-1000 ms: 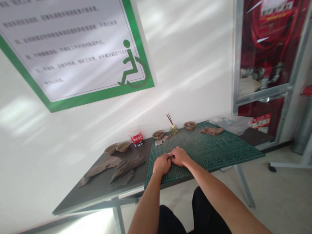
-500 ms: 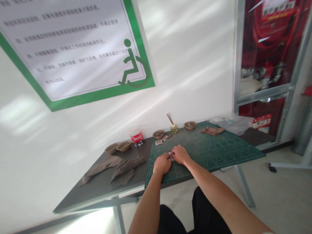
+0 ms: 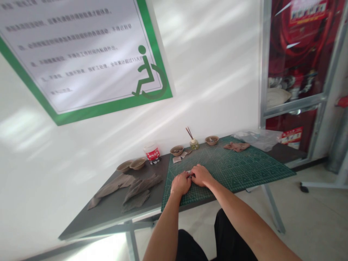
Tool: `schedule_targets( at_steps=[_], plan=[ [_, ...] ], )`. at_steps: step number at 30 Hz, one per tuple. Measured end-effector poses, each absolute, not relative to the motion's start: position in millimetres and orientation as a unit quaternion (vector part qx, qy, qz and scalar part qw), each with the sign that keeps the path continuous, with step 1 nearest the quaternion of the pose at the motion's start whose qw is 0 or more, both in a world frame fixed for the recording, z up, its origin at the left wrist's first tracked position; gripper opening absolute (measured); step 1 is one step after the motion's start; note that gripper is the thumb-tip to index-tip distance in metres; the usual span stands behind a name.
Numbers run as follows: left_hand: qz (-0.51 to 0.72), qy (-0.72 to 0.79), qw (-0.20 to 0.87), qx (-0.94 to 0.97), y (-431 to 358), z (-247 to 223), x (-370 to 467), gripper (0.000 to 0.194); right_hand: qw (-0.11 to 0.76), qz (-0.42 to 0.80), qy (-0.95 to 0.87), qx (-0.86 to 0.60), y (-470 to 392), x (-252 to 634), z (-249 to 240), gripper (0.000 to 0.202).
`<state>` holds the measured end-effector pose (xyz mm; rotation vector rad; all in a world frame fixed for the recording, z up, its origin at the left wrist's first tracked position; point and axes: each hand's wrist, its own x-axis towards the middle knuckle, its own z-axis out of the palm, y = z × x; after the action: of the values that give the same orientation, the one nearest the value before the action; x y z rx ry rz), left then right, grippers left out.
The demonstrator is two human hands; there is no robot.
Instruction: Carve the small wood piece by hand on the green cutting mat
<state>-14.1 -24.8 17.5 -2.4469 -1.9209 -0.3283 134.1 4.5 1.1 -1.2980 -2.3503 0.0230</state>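
Close together on the green cutting mat [image 3: 231, 170], my two hands work on a small pale piece [image 3: 189, 172] that shows only as a sliver between the fingers; its kind cannot be made out. My left hand [image 3: 181, 183] is closed, its fingertips on the left of the piece. From the right, my right hand [image 3: 202, 176] curls its fingers over the same piece and hides most of it. Beyond the hands, flat pale square pieces [image 3: 177, 159] lie by a small brown bowl [image 3: 176, 154] holding dark bits.
A glass jar with thin sticks [image 3: 194, 145] and another bowl [image 3: 212, 141] stand along the wall. A brown cloth [image 3: 236, 146] and clear plastic [image 3: 262, 139] lie at right. Leftward are a red-labelled tub [image 3: 153, 154], two bowls [image 3: 138, 164] and grey-brown cloths [image 3: 140, 186] on the dark table [image 3: 84, 221].
My right hand has shifted slightly down and towards the left hand, covering more of the pale piece. My left hand stays almost where it was.
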Motion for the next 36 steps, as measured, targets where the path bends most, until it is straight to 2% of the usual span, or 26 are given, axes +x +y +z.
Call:
schedule_targets(
  at_steps=[11,25,30,36],
  plan=[
    [-0.101,-0.617,0.015,-0.780,-30.4,22.8,-9.4,0.036,0.228,-0.010,-0.821,-0.523,9.6,129.9,2.1,0.028],
    [-0.111,-0.608,0.019,-0.786,-21.1,12.1,-17.7,0.036,0.229,0.010,-0.859,-0.457,4.8,133.2,0.7,0.019],
    [-0.114,-0.608,0.016,-0.786,-23.9,14.5,-15.8,0.036,0.244,-0.001,-0.841,-0.483,3.6,133.0,-1.0,0.017],
    [-0.107,-0.618,0.011,-0.779,-30.0,21.4,-10.7,0.036,0.239,-0.011,-0.820,-0.520,6.4,131.8,-0.1,0.024]
  ],
)
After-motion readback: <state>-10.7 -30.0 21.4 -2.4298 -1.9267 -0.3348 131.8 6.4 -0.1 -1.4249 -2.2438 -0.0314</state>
